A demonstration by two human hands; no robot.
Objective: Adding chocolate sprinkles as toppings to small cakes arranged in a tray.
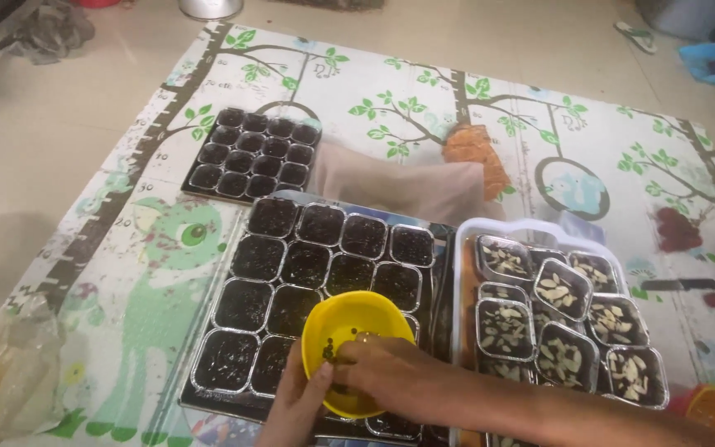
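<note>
A printed floor mat with trees and green animals covers the tiled floor and carries everything. In the middle of it lies a big black tray filled with square foil cups of dark batter, set in rows. Just to its right stands a clear plastic tub stacked with foil cups topped with pale nut slivers. Further back on the mat sits a smaller black tray of dark cups, well apart from the hands, with a pinkish cloth between it and the tub. A crumpled plastic bag lies at the left edge of the mat.

Over the near part of the big tray hangs a small yellow bowl. The left hand cups it from below and the near side, its grip clenched on the rim with the thumb over the edge. The right hand reaches in from the right, fingers bent down inside the bowl and drawn together among small dark bits on its inner wall; whether they pinch any cannot be told, since the fingertips are hidden.
</note>
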